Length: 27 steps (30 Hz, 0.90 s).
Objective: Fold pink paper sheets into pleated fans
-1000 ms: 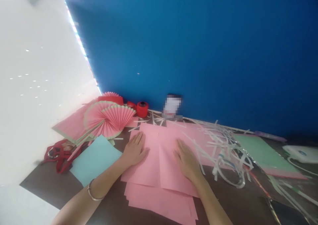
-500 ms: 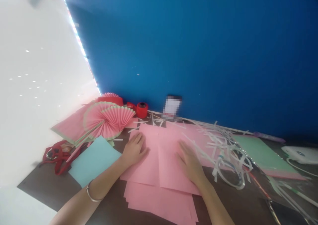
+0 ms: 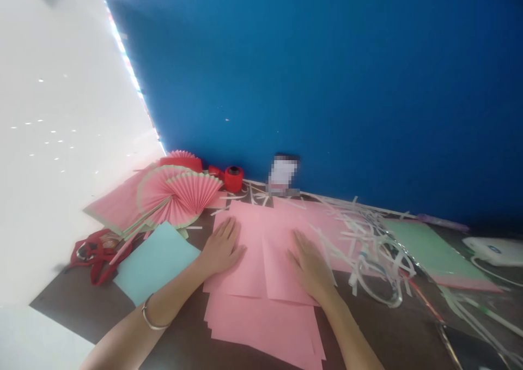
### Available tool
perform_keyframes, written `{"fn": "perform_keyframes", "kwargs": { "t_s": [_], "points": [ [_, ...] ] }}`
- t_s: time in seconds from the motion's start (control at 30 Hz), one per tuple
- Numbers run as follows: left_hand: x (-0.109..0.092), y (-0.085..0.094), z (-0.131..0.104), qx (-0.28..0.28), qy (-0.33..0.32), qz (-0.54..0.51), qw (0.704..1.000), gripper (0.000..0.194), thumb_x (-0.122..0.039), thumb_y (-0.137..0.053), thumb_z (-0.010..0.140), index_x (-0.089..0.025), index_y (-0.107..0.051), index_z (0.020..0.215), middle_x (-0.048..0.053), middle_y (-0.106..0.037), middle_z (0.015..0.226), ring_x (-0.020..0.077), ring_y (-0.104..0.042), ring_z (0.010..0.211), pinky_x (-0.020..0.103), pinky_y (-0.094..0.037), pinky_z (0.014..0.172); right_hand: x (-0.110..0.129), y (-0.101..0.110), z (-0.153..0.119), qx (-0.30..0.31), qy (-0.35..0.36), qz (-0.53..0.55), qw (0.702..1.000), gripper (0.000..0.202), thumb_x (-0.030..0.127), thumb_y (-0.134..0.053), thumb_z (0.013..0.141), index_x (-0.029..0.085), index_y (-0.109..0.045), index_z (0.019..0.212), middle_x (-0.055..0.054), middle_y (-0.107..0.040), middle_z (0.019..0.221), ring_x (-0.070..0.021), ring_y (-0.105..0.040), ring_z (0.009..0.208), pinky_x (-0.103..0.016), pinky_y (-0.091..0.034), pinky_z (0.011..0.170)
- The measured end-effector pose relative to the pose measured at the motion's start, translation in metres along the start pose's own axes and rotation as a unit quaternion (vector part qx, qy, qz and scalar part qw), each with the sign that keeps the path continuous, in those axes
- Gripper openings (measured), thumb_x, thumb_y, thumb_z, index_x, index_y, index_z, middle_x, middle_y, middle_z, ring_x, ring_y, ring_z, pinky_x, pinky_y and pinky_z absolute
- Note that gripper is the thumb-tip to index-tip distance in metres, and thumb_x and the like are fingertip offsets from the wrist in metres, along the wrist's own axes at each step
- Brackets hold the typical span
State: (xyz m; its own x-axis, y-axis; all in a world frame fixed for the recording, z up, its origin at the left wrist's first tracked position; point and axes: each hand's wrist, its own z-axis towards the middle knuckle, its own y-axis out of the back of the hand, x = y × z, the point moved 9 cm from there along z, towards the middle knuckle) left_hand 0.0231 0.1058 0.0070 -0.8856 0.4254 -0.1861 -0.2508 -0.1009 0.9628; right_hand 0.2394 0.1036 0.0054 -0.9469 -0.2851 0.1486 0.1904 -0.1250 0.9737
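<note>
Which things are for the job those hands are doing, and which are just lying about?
Probably for the job:
- creased pink sheet, with the left hand and right hand resting on it
- pink sheets beneath it

Probably just lying about:
- pleated paper fan
- light-blue sheet
- red roll
- green sheet
</note>
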Motion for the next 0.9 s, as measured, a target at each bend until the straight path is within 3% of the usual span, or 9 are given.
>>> {"fn": "perform_keyframes", "kwargs": {
  "t_s": [0.9],
  "points": [
    [0.0028, -0.0020, -0.0065, 0.009, 0.027, 0.001, 1.000, 0.064, -0.052, -0.023, 0.089, -0.013, -0.022, 0.139, 0.013, -0.022, 0.145, 0.0254, -0.018, 0.134, 0.041, -0.023, 0.107, 0.0000, -0.0016, 0.0010, 0.005, -0.015, -0.005, 1.000, 0.058, 0.039, -0.026, 0.089, 0.012, -0.022, 0.140, -0.011, -0.032, 0.142, -0.0233, -0.028, 0.130, -0.043, -0.027, 0.106]
  ]
}}
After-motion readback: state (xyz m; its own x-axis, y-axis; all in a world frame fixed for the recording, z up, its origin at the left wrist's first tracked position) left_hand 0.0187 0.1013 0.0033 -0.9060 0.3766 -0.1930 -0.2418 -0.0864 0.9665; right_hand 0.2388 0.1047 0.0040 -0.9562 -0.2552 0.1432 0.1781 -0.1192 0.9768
